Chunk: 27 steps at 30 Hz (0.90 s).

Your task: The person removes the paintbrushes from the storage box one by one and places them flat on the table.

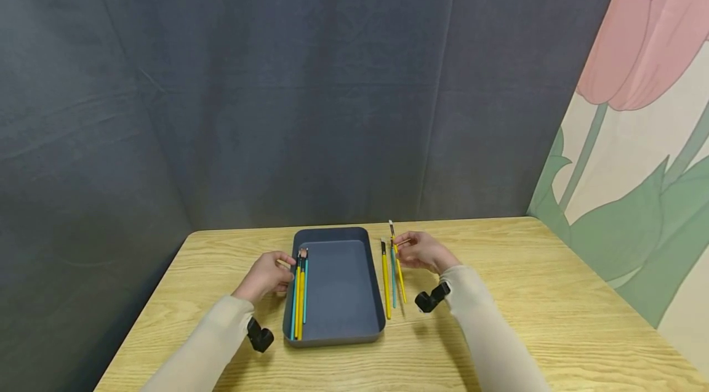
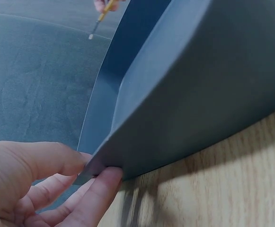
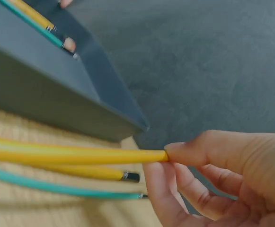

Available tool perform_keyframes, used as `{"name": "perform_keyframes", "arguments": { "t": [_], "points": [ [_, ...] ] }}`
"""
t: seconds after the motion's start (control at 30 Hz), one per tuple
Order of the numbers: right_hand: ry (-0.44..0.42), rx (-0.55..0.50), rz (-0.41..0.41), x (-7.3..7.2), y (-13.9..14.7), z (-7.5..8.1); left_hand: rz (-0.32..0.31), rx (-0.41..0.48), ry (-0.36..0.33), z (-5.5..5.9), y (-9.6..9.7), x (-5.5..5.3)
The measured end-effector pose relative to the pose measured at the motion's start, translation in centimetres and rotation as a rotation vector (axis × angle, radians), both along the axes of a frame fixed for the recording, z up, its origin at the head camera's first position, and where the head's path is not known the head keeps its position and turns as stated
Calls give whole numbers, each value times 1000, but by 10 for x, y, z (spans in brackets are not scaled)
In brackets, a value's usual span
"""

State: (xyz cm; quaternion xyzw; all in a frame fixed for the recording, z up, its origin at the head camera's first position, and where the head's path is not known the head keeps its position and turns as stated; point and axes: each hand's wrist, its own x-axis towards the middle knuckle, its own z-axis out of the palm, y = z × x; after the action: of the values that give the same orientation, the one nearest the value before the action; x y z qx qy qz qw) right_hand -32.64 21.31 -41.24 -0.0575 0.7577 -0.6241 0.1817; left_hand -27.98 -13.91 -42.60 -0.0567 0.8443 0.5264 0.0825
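Observation:
My left hand (image 1: 270, 275) grips the left wall of a dark grey rectangular tray (image 1: 346, 293); in the left wrist view the thumb is at the inner side of the rim and the fingers (image 2: 102, 191) are outside. Several yellow and teal paintbrushes (image 1: 301, 300) lie side by side along the tray's left wall, bristles toward the back. Right of the tray, my right hand (image 1: 422, 252) pinches a yellow paintbrush (image 3: 80, 152) between thumb and fingertips. Beside it lie another yellow paintbrush (image 1: 386, 284) and a teal paintbrush (image 1: 394, 281) on the table.
The light wooden table (image 1: 520, 306) extends beyond both arms. A dark grey curtain (image 1: 332, 90) hangs along its back and left side. At the right stands a wall with a painted tulip mural (image 1: 637, 41). Each sleeved wrist wears a small black camera (image 1: 259, 335).

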Motion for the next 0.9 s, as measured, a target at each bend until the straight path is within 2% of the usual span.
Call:
{"name": "perform_keyframes", "arguments": {
  "t": [0.37,0.67,0.9],
  "points": [
    [-67,108,-118,-5,2,-20,-6,10,-2,-1,-2,-2],
    [-65,102,-126,-8,3,-30,-4,-6,-16,-1,-2,-2],
    [-88,140,-153,-8,-2,-30,-4,-8,-16,-2,-3,-4]
  ]
}}
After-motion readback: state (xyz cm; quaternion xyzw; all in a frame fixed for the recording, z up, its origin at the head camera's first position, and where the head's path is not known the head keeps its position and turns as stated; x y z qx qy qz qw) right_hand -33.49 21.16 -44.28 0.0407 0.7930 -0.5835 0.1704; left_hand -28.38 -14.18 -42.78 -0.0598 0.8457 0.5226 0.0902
